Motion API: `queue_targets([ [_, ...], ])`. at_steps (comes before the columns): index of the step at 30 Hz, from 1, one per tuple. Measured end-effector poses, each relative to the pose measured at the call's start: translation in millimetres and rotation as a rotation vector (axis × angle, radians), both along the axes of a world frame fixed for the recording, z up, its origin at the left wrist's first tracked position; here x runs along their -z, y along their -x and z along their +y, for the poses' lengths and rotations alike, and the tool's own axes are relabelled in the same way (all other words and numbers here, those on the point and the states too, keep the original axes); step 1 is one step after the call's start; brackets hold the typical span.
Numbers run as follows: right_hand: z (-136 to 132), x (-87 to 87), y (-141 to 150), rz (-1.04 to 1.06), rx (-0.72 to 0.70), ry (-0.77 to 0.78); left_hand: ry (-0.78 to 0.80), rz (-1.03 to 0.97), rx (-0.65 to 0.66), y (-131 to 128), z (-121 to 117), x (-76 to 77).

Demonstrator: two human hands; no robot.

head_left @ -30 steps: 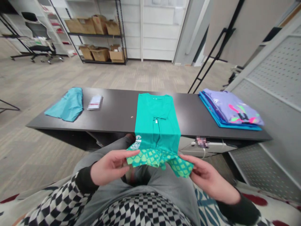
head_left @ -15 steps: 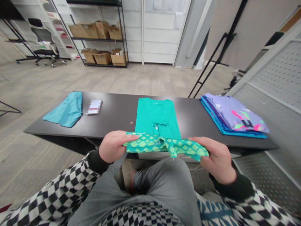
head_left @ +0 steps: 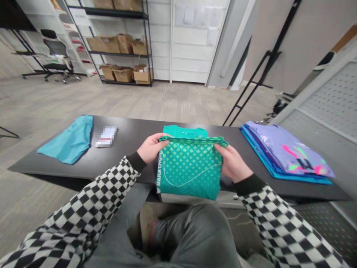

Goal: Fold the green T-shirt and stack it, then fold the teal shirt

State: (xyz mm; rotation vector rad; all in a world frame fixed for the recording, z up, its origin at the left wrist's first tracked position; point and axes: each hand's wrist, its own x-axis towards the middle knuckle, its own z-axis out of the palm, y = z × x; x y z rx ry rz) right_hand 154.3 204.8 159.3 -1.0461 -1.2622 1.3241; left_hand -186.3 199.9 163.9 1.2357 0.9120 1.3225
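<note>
A teal green shirt (head_left: pixel 189 169) with a light diamond pattern and white lettering lies folded on the near part of the black table (head_left: pixel 134 136). Its lower half is turned up over the upper half, and only the collar shows beyond the fold. My left hand (head_left: pixel 150 147) pinches the turned-up hem at its left corner. My right hand (head_left: pixel 232 163) grips the same hem at the right side. Both arms wear black-and-white checked sleeves.
A light blue garment (head_left: pixel 67 143) lies at the table's left end beside a small white packet (head_left: pixel 106 136). A stack of folded shirts, purple on top (head_left: pixel 287 152), sits at the right end. Shelves with cardboard boxes (head_left: pixel 119 44) and an office chair (head_left: pixel 57 52) stand behind.
Both hands lifted the shirt's patterned lower edge from below the table's front edge and carried it forward over the shirt, folding it in half. The view rose slightly.
</note>
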Motion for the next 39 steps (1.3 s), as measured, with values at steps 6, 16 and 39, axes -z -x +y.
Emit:
queue_targets([
  [6,67,-11.3,11,0.088,-0.068,0.101,0.126,-0.322,0.106,-17,72,2.8],
  [16,172,32.4,10,-0.222,0.172,0.123,0.276,0.006,-0.367,1,162,37.9],
  [39,21,20.2,-4,-0.927,-0.068,-0.730,-0.472,1.013,0.143,3,-99,58.4],
])
